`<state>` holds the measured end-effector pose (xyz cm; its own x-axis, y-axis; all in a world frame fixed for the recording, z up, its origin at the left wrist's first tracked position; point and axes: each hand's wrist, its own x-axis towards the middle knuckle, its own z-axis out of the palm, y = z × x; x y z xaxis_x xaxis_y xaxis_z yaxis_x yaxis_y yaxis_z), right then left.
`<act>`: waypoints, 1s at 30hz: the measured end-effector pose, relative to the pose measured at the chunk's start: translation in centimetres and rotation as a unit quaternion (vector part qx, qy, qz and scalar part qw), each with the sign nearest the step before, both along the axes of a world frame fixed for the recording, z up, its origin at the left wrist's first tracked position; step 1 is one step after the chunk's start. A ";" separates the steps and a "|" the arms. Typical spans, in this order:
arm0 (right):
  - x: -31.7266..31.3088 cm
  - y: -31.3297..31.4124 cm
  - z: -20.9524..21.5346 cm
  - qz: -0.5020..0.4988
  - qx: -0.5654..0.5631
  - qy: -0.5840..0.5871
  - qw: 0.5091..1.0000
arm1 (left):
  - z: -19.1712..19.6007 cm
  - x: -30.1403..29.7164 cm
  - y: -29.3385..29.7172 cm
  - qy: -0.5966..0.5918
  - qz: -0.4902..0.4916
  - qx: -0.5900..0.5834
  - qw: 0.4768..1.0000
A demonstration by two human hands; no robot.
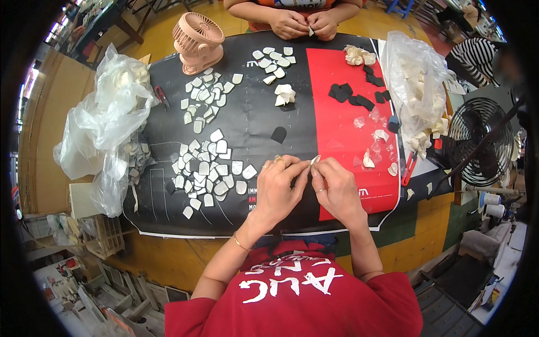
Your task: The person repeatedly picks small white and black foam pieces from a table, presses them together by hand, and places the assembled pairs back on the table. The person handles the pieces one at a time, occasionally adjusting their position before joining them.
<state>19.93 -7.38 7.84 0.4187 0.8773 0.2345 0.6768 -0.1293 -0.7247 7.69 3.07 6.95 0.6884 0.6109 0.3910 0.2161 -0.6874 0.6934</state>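
Near the front middle of the table, my left hand (279,185) and my right hand (336,188) meet, the fingertips of both pinching a small cream-white fabric piece (315,160). What the fingers cover of it is hidden. Just beyond my left hand lies a black round-ended patch (278,134). To the left of that hand spreads a loose pile of white round-ended patches (210,168) with dark edges. Close to my right hand, a few cream scraps (368,159) and bits of clear film (375,147) rest on the red part of the table cover (351,188).
Across the table, a co-worker's hands (306,23) pinch a small piece. A pink fan (197,42) stands at the far left. Plastic bags (106,106) of pieces flank the left side, with red-handled snips (161,97) beside them. A red cutter (409,168) and a black fan (480,140) are at right.
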 end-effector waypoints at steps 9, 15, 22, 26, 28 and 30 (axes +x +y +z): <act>0.5 0.2 -0.4 0.012 -0.008 0.014 1.000 | -0.1 -0.2 0.9 0.001 -0.025 -0.155 0.988; 0.5 0.2 -0.4 0.006 0.009 0.052 0.999 | 0.4 -0.2 0.7 0.015 -0.011 -0.069 0.997; 0.5 0.1 -0.8 -0.024 -0.015 0.036 0.999 | 0.4 0.1 0.2 0.004 0.003 -0.100 0.995; 1.1 -0.2 -0.5 -0.040 0.013 0.053 0.998 | -0.5 0.5 1.2 -0.033 0.051 -0.193 0.979; 1.8 -0.5 -0.2 -0.044 0.019 0.044 0.998 | -1.1 0.9 2.5 -0.004 0.075 -0.163 0.984; 2.6 -0.6 -0.2 -0.061 0.016 0.040 0.997 | -1.7 1.4 3.2 0.017 0.085 -0.122 0.989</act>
